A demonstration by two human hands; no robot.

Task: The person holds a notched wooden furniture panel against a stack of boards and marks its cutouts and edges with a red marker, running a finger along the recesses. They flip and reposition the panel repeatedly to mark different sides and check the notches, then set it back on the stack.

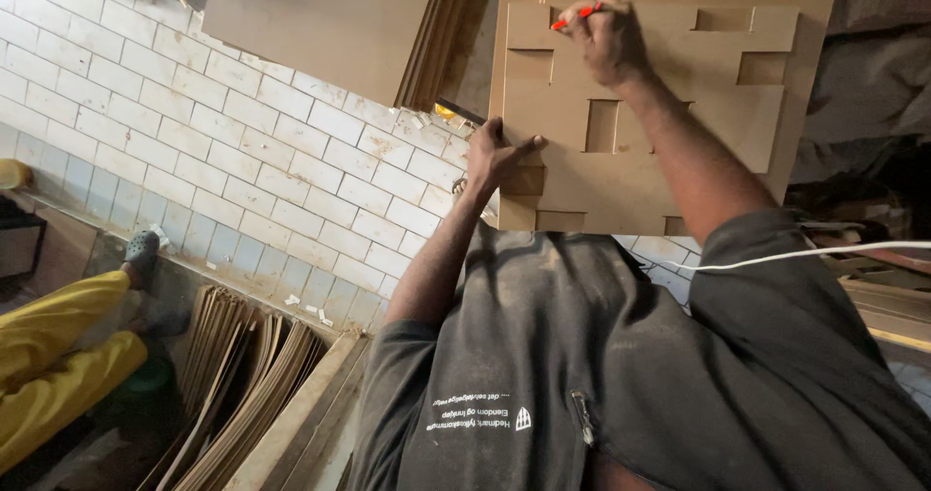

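Right hand, top centre of frame, grips a red pencil against the notched board; left hand presses spread-open on the board's left edge.

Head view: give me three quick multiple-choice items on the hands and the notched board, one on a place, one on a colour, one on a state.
1. Where is the left hand?
A. on the left edge of the notched board
B. in a pocket
C. raised, touching nothing

2. What colour is the pencil?
A. blue
B. red
C. green

3. How is the right hand?
A. open and flat
B. out of view
C. closed around the pencil

Answers:
1 A: its spread fingers press on the board's left edge.
2 B: a red shaft sticks out of the fist.
3 C: the fingers curl around the pencil at the board's far edge.
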